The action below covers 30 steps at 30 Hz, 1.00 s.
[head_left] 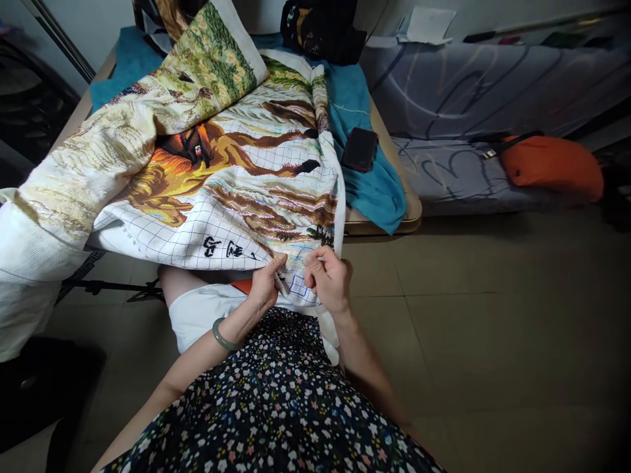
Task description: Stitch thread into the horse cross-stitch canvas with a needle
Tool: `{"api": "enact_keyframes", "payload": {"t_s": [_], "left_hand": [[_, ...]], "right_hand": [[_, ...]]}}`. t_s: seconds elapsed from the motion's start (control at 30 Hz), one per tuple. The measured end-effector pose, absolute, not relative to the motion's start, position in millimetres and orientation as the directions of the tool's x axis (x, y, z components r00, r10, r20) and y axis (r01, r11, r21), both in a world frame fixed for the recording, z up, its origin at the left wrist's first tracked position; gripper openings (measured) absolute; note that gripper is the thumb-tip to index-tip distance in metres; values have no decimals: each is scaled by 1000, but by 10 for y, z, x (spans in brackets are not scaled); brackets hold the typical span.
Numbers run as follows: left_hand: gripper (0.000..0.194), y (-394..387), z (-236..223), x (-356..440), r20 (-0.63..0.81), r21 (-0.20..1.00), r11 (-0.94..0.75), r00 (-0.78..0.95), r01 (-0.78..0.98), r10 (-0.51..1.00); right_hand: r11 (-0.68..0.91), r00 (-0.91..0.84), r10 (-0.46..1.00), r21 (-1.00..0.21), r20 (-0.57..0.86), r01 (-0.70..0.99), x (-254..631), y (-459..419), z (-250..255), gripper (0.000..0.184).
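A large cross-stitch cloth [221,177] with a horse picture and a blue grid drapes from the table down onto my lap. My left hand [266,284], with a green bangle on its wrist, pinches the cloth's lower edge and holds a small thin tool against it. My right hand [329,279] is closed on the same edge just to the right, its fingers curled round the fabric. A small blue stitched patch [298,286] shows between the two hands.
A black phone [359,149] lies on a teal cloth [369,184] on the table's right part. A dark bag [320,29] sits at the far edge. A grey-covered bed [493,118] with an orange bag [552,167] stands to the right. Tiled floor lies below.
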<state>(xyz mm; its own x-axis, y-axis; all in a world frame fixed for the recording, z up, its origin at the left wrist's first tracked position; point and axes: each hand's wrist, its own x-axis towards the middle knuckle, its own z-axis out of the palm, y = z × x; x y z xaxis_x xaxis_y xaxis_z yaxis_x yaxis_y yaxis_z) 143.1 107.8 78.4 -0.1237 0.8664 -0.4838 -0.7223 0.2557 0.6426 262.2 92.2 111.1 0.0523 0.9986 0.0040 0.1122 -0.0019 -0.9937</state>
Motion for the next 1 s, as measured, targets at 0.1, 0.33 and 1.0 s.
{"api": "enact_keyframes", "payload": {"t_s": [0.1,0.33,1.0], "left_hand": [[36,1078,785,1430,-488,645,254,-133,-720,863],[38,1072,799,1432,-506,643,261,-144,-720,850],[36,1081,766,1433,-482,637,246,-129,-730,867]], "right_hand": [[20,-48,999,-955,6,297,2641,875,1043,20],[-10,26,1000,-932,-1,363,2602,863,1053,23],[79,67,987,-805,146,588,2487,902,1028,19]]}}
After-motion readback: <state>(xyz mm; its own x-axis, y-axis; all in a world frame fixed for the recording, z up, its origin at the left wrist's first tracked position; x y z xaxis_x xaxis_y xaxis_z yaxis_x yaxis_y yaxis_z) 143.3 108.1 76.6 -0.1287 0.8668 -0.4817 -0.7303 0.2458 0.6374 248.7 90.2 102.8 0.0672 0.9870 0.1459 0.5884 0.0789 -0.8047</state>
